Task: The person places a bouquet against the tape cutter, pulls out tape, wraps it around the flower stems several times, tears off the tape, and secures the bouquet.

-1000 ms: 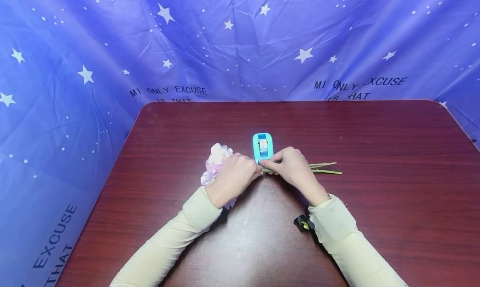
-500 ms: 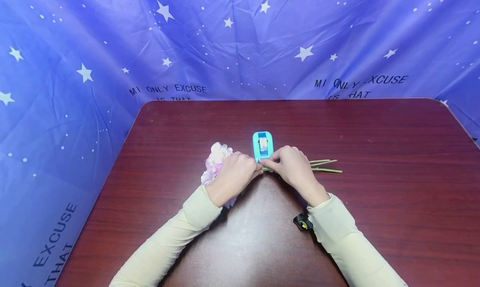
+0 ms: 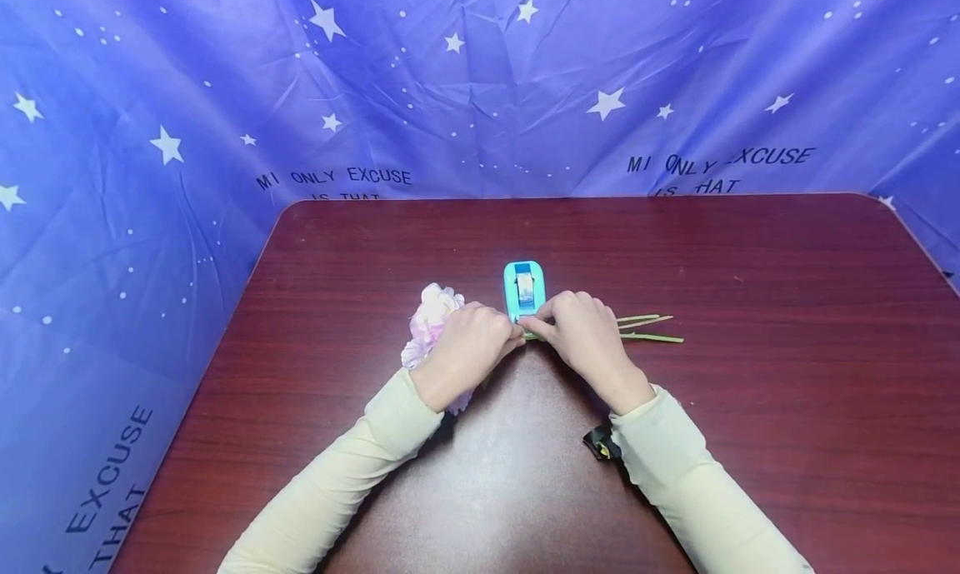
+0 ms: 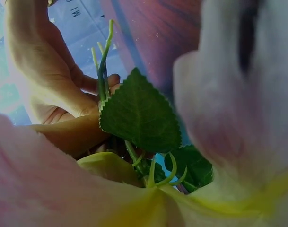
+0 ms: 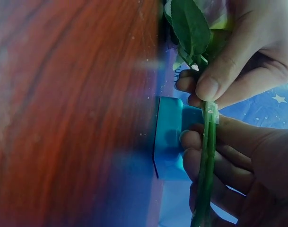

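My left hand (image 3: 468,345) pinches a small bunch of artificial flowers by the stems, just below the leaves. Pale pink and white blossoms (image 3: 432,320) stick out on its left side, and a serrated green leaf (image 4: 141,113) hangs below them in the left wrist view. Close beside it, my right hand (image 3: 588,336) has its fingers curled behind the green stems (image 5: 206,165). A short piece of clear tape (image 5: 213,113) lies on the stems between the two hands. Right behind the fingertips stands a turquoise tape dispenser (image 3: 511,287) with a roll in it.
The dark red wooden table (image 3: 375,249) reaches back to a blue curtain (image 3: 465,91) with white stars. Bare stem ends (image 3: 652,337) project past the right hand. A black strap piece (image 3: 600,443) shows beside the right cuff.
The stem ends right of my right hand have spread and turned slightly, with a third tip now showing. Both hands keep nearly the same place.
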Demonstrator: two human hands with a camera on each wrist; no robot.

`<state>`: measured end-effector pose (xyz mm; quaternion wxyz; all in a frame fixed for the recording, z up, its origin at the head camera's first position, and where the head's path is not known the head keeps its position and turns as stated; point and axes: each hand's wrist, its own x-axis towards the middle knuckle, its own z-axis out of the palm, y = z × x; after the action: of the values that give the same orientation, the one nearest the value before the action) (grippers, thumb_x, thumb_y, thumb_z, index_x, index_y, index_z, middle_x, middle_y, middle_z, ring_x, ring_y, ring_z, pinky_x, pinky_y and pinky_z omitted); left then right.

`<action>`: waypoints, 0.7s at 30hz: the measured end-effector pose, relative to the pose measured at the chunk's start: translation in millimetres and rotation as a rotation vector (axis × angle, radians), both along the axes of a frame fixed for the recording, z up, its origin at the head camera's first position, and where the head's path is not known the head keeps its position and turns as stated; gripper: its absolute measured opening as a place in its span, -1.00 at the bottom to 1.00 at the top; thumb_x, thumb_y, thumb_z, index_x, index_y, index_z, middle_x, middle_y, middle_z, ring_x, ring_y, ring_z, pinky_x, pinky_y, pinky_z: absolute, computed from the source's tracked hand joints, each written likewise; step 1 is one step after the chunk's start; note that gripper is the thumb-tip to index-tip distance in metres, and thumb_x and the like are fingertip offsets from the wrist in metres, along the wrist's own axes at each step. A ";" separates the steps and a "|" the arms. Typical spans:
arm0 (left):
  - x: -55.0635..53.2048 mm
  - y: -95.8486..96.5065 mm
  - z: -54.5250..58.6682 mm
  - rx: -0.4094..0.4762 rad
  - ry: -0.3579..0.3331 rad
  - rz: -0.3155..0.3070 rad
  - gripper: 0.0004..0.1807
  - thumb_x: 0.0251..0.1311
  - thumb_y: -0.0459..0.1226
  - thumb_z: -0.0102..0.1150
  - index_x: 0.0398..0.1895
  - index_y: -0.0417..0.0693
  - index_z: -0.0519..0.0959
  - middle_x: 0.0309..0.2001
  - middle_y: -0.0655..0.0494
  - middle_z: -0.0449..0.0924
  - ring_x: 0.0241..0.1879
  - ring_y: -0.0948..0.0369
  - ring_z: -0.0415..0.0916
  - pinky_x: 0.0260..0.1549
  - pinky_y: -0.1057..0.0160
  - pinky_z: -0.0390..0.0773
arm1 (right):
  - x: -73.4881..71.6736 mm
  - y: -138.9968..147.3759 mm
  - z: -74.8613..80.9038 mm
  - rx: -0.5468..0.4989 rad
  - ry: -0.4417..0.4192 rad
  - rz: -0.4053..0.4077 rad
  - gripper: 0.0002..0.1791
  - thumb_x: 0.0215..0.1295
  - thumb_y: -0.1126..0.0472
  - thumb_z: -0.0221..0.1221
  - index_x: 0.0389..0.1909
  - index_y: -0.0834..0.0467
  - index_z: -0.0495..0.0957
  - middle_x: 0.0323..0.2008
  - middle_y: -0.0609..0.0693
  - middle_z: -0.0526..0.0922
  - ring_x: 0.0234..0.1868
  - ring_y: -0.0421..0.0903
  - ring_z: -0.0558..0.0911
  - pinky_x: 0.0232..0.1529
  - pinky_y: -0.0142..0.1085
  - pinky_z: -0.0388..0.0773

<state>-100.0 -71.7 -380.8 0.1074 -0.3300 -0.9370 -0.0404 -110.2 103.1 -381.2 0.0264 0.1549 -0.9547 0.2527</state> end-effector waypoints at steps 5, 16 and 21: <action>-0.2 0.2 -0.3 0.020 0.001 0.007 -0.75 0.23 -0.13 0.31 -0.61 0.14 0.63 -0.67 0.19 0.57 -0.57 0.13 0.54 -0.44 0.18 0.52 | 0.3 -0.8 1.1 0.005 -0.003 -0.006 -0.66 0.24 -0.04 0.33 -0.71 -0.06 0.69 -0.80 -0.23 0.31 -0.68 -0.17 0.26 -0.69 -0.27 0.13; -0.8 1.5 -0.6 0.023 0.003 0.007 -0.75 0.21 -0.14 0.33 -0.62 0.12 0.61 -0.67 0.20 0.56 -0.58 0.13 0.54 -0.44 0.18 0.52 | -1.3 -0.6 -0.1 0.004 0.009 -0.013 -0.82 0.22 -0.02 0.35 -0.52 -0.10 0.80 -0.55 -0.12 0.73 -0.64 -0.12 0.51 -0.68 -0.25 0.26; -0.5 2.0 -1.6 0.011 0.003 -0.001 -0.77 0.23 -0.14 0.31 -0.59 0.12 0.63 -0.65 0.19 0.58 -0.56 0.14 0.57 -0.42 0.17 0.53 | -1.9 -0.1 -1.7 0.003 0.017 -0.008 -0.82 0.22 0.01 0.35 -0.54 -0.09 0.80 -0.61 -0.14 0.69 -0.67 -0.14 0.47 -0.66 -0.25 0.27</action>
<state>-100.5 -69.7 -382.4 0.1105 -0.3301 -0.9364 -0.0453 -112.1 103.0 -382.9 0.0353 0.1535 -0.9554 0.2498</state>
